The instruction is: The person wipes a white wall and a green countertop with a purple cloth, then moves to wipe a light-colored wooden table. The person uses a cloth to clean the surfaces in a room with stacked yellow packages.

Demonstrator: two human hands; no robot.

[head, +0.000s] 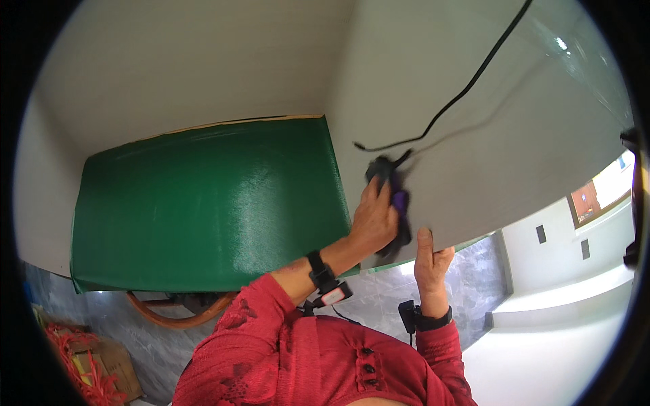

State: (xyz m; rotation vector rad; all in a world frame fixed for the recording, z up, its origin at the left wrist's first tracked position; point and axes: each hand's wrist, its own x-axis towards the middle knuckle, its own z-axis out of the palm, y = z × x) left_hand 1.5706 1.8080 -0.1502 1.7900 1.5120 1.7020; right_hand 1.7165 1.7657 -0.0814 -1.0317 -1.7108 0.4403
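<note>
Bunched beneath my left hand (377, 218) is a dark cloth (402, 221) with a purple part, pressed against a light grey panel (472, 167). The cloth is blurred, and my fingers hide part of it. At the panel's near edge my right hand (432, 261) holds on, its thumb on the face and its fingers partly hidden behind the edge. Just above the cloth lies the loose end of a black cable (431, 124). To the left of my left hand spreads a glossy green sheet (203, 203), beside the panel.
A curved wooden chair part (177, 319) shows below the green sheet. At lower left, red plastic string (101, 375) lies by a cardboard box (119, 363) on the grey marbled floor (162, 350). Clear plastic film (584, 56) covers the panel's upper right. A white wall (553, 248) stands right.
</note>
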